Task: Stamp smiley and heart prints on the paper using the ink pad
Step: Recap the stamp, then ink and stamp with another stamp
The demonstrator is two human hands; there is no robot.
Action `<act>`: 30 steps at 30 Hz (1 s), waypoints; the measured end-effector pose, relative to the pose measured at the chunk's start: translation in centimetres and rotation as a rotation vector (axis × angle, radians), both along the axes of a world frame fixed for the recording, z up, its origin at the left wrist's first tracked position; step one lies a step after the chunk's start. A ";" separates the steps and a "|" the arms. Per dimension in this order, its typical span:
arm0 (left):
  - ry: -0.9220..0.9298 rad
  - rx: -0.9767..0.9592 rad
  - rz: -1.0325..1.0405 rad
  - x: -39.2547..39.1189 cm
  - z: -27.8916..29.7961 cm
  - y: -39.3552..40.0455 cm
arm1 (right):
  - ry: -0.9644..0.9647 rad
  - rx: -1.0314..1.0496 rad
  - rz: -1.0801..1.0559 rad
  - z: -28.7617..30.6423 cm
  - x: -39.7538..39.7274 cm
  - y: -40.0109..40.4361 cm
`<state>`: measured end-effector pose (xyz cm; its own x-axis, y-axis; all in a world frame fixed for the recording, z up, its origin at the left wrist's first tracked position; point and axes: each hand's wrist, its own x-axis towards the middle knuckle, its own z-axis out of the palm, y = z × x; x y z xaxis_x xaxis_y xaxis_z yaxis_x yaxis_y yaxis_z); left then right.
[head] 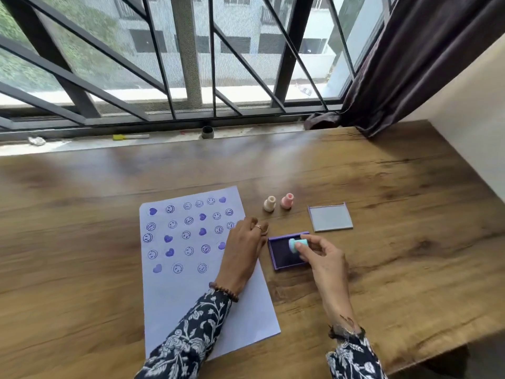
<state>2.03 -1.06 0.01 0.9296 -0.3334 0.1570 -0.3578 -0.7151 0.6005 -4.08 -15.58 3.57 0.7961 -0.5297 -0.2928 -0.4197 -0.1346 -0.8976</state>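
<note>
A white paper (180,296) lies on the wooden table, covered in its upper half with several purple smiley and heart prints. My left hand (243,250) rests flat on the paper's right edge, fingers spread. Right of it sits the open purple ink pad (284,255). My right hand (319,255) pinches a small teal stamp (296,244), tilted on its side just over the pad's upper part. Whether the stamp touches the ink I cannot tell.
A cream stamp (269,203) and a pink stamp (287,201) stand upright behind the pad. The pad's lid (330,217) lies to their right. The wooden table (396,255) ends at a window sill with bars; a dark curtain (410,64) hangs at the back right.
</note>
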 end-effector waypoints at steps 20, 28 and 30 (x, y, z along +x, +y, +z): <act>1.065 -1.296 0.268 -2.9 4.0 1.4 | -0.189 0.238 0.093 3.5 -1.1 2.1; 1.116 -1.399 0.227 -3.9 5.4 1.9 | -0.272 0.063 0.276 5.5 -1.3 2.8; 1.082 -1.361 0.206 -3.9 5.5 1.9 | -0.286 -0.030 0.320 5.9 -1.4 2.8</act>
